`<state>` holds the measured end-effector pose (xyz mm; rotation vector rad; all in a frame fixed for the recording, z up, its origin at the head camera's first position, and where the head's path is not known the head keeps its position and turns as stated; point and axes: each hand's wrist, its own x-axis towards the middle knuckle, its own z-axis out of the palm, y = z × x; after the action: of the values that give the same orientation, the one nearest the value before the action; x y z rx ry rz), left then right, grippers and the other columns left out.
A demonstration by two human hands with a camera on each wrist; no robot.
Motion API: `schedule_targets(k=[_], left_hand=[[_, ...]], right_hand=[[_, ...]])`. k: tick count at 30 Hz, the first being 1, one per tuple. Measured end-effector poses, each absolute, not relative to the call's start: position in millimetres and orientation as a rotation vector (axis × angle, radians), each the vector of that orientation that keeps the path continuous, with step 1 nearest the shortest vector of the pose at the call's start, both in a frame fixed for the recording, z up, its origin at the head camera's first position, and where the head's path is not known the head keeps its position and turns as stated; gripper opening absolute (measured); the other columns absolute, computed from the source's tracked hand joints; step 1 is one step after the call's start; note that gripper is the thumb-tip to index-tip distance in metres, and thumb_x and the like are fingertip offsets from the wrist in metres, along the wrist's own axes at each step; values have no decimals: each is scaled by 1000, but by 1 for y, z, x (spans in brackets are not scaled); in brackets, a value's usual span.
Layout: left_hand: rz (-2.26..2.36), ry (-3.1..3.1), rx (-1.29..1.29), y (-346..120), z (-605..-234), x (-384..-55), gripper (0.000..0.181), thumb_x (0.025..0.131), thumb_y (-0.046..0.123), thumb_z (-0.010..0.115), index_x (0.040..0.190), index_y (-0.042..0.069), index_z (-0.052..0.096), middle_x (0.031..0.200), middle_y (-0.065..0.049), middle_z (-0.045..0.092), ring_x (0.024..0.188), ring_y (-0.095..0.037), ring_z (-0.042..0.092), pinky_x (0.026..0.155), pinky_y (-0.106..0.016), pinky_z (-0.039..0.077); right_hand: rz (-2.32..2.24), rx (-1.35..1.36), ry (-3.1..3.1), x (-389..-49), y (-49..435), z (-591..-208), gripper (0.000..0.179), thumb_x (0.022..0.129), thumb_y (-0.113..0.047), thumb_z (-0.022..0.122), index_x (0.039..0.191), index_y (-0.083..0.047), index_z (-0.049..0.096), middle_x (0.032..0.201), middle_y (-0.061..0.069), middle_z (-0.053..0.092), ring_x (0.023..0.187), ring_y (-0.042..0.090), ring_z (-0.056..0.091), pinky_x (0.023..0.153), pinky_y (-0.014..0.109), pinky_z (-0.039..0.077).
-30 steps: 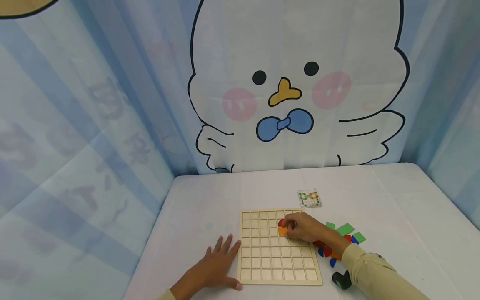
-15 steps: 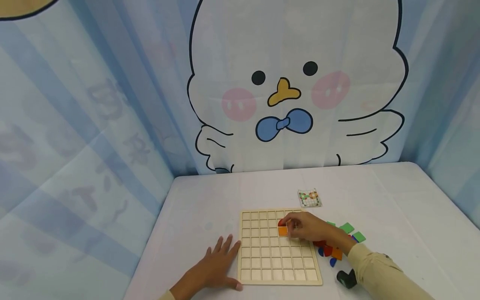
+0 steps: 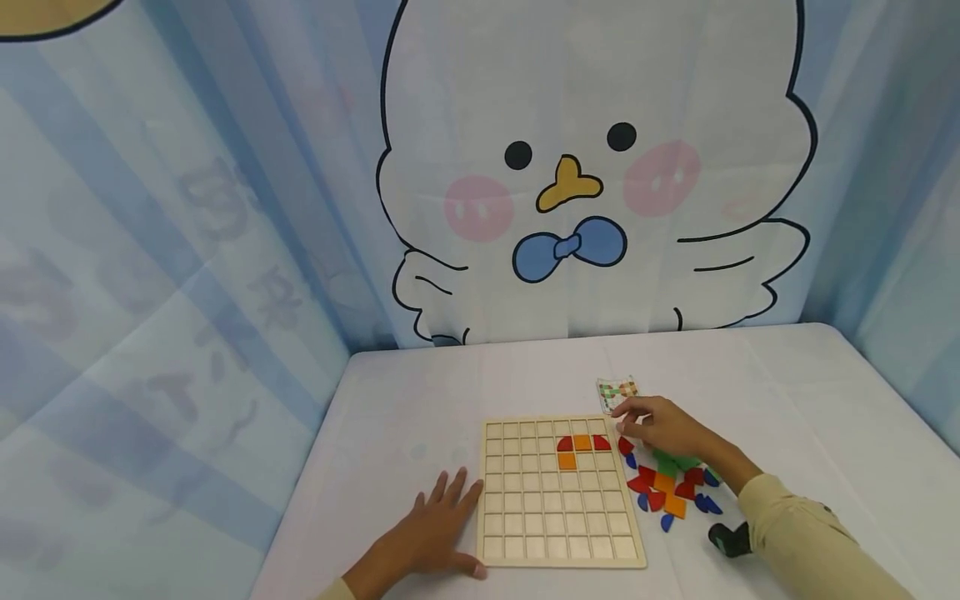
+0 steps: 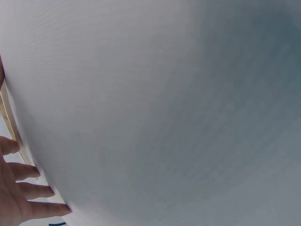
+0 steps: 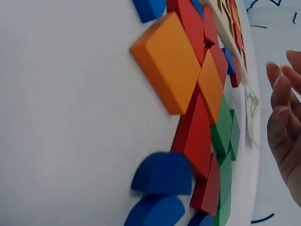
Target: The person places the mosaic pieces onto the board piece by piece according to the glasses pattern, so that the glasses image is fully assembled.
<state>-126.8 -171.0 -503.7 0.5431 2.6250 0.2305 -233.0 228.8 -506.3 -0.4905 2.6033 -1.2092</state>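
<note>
A wooden grid board (image 3: 562,563) lies on the table. On it sit two red quarter-round blocks, the left one (image 3: 565,444) and the right one (image 3: 602,442), with an orange square block (image 3: 582,442) between them. A second orange square (image 3: 567,461) is just below the left red one. My left hand (image 3: 423,533) rests spread on the table, fingertips at the board's left edge; in the left wrist view its fingers (image 4: 35,190) look straight. Beyond the board's upper right corner my right hand (image 3: 663,427) hovers, fingers loosely bent around nothing, beside a small pattern card (image 3: 617,392).
Loose blocks lie right of the board: green ones (image 5: 221,134), orange ones (image 5: 171,66), red ones (image 5: 195,136) and blue half-rounds (image 5: 162,176). A dark object (image 3: 729,540) shows by the right sleeve. A cartoon curtain (image 3: 570,300) hangs behind the table.
My right hand has left the board and moved right, towards the card and loose blocks. The upper orange square and right red block are uncovered. My left hand stays put.
</note>
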Motion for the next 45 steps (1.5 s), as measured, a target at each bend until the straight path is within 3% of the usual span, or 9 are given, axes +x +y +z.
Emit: schedule_targets(k=[5,13,18,22,37,45], left_hand=[[234,2625,555,-171,-501,-126,118,68,74,74,160,18,26,167,-20,16,151,-50,15,108,-74,29],[220,2620,539,-170,-502,-127,120,67,76,73,161,20,25,168,-19,14,152,-49,14,109,-74,29],[219,2616,531,-168,-502,-127,120,66,76,73,161,20,25,168,-18,15,152,-49,15,109,-74,29],[210,2619,529,-168,-503,-128,120,66,77,72,161,21,25,168,-18,15,152,-49,15,109,-73,30],[236,2639,563,-173,-506,-126,118,67,74,74,160,17,28,166,-21,18,150,-51,18,107,-74,31],[232,2646,558,-172,-505,-126,117,67,75,74,159,18,28,166,-20,19,150,-50,19,108,-73,31]], right_hand=[[-1081,-454,2705,-229,236,-513,23,94,-24,71,112,-10,71,91,-1,64,84,16,56,71,23,53],[-929,-430,2752,-225,233,-522,27,88,-32,77,110,-16,74,91,-6,64,83,13,52,72,25,48],[-906,-418,2742,-223,230,-518,34,85,-36,80,110,-15,76,97,-5,67,85,14,52,75,29,48],[-905,-391,2739,-222,229,-516,38,84,-37,81,112,-14,75,92,-5,64,84,13,52,73,28,49],[-889,-403,2721,-225,221,-517,25,85,-29,81,105,-16,73,88,-6,61,88,14,53,86,37,50],[-923,-453,2687,-225,217,-518,18,89,-17,77,103,-19,67,94,-4,60,87,15,53,77,29,49]])
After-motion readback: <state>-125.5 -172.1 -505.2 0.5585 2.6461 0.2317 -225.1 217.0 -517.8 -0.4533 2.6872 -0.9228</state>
